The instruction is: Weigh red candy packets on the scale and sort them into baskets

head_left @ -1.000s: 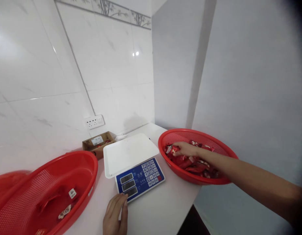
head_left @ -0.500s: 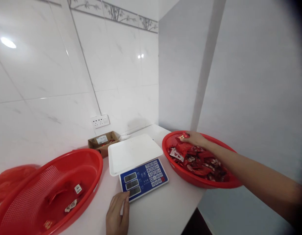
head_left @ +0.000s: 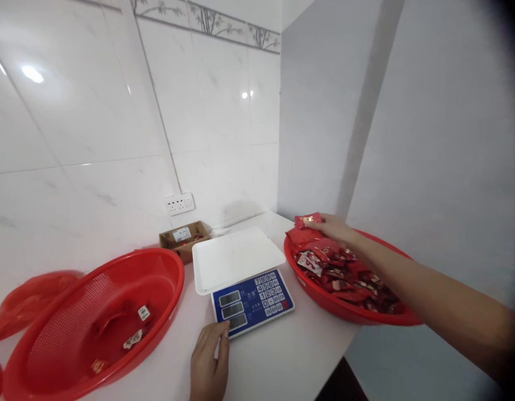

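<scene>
Right hand (head_left: 330,228): grip pinching one red packet (head_left: 306,220) over the heaped right basket (head_left: 347,315).
Left hand (head_left: 208,362): grip spread, touching the scale (head_left: 253,303) edge.
Left basket (head_left: 176,284): three packets (head_left: 133,338).

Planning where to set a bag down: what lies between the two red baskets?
In the head view, a digital scale with a white tray and blue keypad stands between the left red basket and the right red basket.

Scale keypad (head_left: 269,295) | digits 789, 456, 123, 0 | carton label (head_left: 181,234) unreadable
</scene>
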The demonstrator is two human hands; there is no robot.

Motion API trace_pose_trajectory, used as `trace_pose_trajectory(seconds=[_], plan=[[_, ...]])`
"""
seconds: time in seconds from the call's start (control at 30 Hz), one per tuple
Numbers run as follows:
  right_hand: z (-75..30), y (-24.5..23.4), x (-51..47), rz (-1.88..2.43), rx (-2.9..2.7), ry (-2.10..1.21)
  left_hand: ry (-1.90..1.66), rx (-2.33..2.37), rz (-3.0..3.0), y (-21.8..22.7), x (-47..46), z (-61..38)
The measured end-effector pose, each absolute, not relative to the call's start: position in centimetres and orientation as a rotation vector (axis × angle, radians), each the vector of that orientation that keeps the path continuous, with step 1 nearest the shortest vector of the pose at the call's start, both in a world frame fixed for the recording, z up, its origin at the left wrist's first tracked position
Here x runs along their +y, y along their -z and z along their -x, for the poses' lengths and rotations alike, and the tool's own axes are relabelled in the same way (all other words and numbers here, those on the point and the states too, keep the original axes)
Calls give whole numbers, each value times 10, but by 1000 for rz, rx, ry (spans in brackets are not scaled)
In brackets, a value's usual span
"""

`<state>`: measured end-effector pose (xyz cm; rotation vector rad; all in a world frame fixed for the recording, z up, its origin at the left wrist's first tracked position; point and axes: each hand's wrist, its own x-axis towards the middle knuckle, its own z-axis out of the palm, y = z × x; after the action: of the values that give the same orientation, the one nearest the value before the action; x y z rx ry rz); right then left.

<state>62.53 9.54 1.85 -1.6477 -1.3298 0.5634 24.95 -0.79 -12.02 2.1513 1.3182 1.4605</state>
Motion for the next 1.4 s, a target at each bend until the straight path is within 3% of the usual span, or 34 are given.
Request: trace_pose_trajectory(seconds=[0.1, 0.27, 0.47, 1.1, 1.4], plan=[[-578, -19, 111, 1339, -1217, -953, -1480, 1323, -2158, 116, -9, -250], [-494, -4, 137, 1244, -1271, -1078, -1531, 1356, -2154, 114, -8, -246], [-455, 6, 151, 1286, -1291, -977, -1537, 1358, -2130, 113, -8, -243], [-472, 7, 151, 1513, -1589, -922, -1533, 1318, -2167, 115, -6, -244], [-491, 23, 149, 1827, -1940, -632, -1547, 1328, -2149, 116, -5, -243]])
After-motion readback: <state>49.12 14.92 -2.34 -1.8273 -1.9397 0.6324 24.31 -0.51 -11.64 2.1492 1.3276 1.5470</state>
